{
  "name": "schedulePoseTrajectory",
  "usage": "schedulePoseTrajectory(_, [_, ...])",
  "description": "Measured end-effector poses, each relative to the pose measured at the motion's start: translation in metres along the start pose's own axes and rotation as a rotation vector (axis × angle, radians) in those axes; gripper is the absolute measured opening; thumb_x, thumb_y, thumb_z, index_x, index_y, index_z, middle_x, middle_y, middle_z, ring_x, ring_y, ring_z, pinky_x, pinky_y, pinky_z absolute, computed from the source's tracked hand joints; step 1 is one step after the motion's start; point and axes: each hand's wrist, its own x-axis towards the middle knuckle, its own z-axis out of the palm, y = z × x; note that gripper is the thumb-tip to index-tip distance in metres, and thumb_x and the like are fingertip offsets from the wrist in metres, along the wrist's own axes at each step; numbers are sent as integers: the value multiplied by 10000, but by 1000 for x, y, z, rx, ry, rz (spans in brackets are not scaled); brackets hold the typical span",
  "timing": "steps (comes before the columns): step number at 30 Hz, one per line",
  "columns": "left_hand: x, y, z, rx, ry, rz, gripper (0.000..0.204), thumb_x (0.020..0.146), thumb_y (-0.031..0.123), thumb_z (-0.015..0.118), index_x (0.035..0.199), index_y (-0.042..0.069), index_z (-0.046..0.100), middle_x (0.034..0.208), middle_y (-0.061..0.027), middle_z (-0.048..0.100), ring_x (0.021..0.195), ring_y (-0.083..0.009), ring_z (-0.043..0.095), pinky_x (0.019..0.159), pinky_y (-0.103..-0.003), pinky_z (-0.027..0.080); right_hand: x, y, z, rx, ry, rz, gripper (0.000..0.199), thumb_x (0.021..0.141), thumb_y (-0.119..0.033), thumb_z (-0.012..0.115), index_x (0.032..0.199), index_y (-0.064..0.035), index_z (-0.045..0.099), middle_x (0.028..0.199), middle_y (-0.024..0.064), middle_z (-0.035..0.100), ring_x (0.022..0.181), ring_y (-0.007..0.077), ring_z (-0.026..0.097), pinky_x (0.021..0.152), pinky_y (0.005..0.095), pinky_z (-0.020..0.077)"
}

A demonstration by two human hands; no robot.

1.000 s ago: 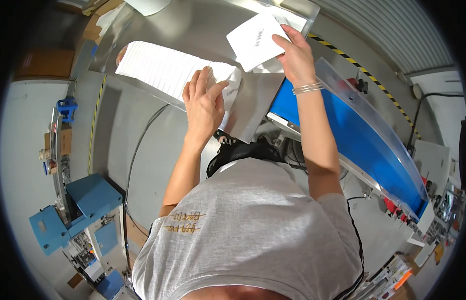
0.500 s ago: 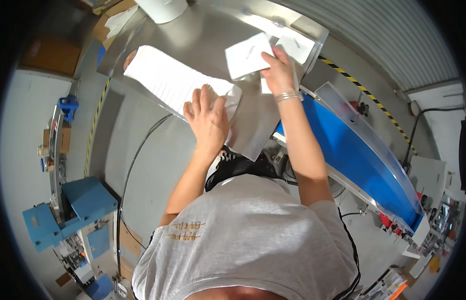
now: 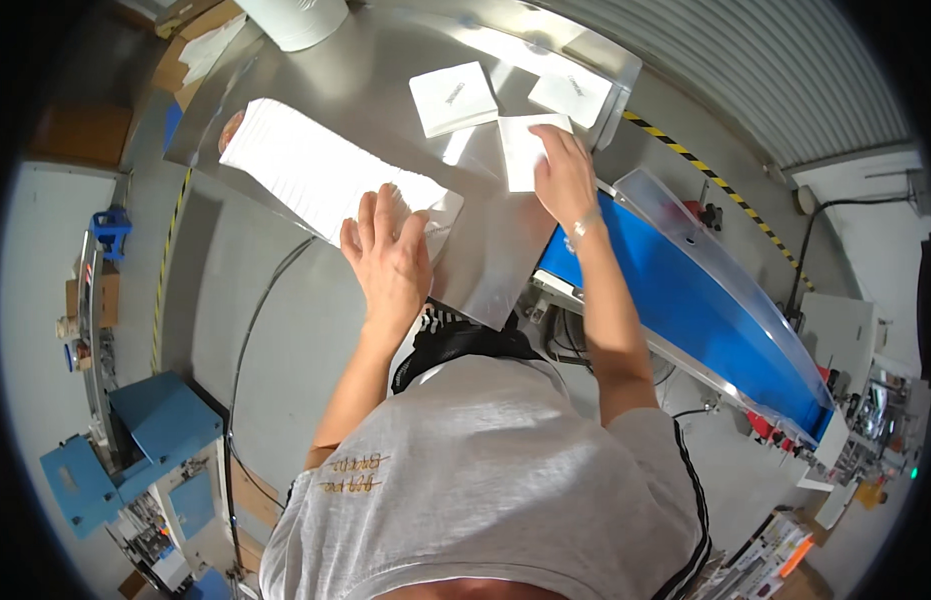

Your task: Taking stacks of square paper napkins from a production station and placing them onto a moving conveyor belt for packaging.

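Observation:
My left hand [image 3: 390, 262] lies with its fingers bent and apart on the near end of a long row of overlapping white paper pieces [image 3: 315, 165]. My right hand [image 3: 567, 178] is at a white square card or leaflet [image 3: 520, 158] close to the table's right edge. Its fingers bend over the right part of that card, and the thumb is hard to make out. Left of it lies a small stack of white square cards [image 3: 453, 98] with print on top. Another printed white card stack [image 3: 572, 96] sits in the table's far right corner.
The metal table [image 3: 385, 110] has a raised far rim. A white bucket [image 3: 303, 18] stands at its far left, beside a cardboard box [image 3: 190, 48]. A blue conveyor belt [image 3: 675, 300] with a clear side guard [image 3: 690, 240] runs at my right. A black cable [image 3: 247, 330] crosses the floor.
My right hand has put down the printed stack it held, on the table, and moved nearer and right to the other card. My left hand keeps its place on the row.

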Motion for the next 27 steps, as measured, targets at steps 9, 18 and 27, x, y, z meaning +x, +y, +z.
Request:
schedulePoseTrajectory(9, [-3,-2,-1,-20,-32,8,223,742,37,642,941,137,641,1349,-128,437,1261,-342,381,1012,-546,265,-66,5,-4,-417,-233,-241,570,739,-3,555,1294,-90,460,1203,101,504,1127,267,464,1005,411,332])
schedulePoseTrajectory(18, [0,0,1,-35,27,1,216,731,21,646,920,127,649,1319,-126,472,1245,-340,407,1001,-545,282,-82,5,-23,-455,-285,-262,593,685,64,554,1256,-78,487,1211,125,499,1133,301,459,984,407,346])
schedulePoseTrajectory(27, [-2,-4,7,-28,23,12,254,723,23,638,953,131,646,1333,-165,451,1262,-373,385,999,-581,256,-78,6,-10,-666,-261,-311,352,763,-74,547,1113,-107,551,946,57,538,873,226,542,766,348,448])
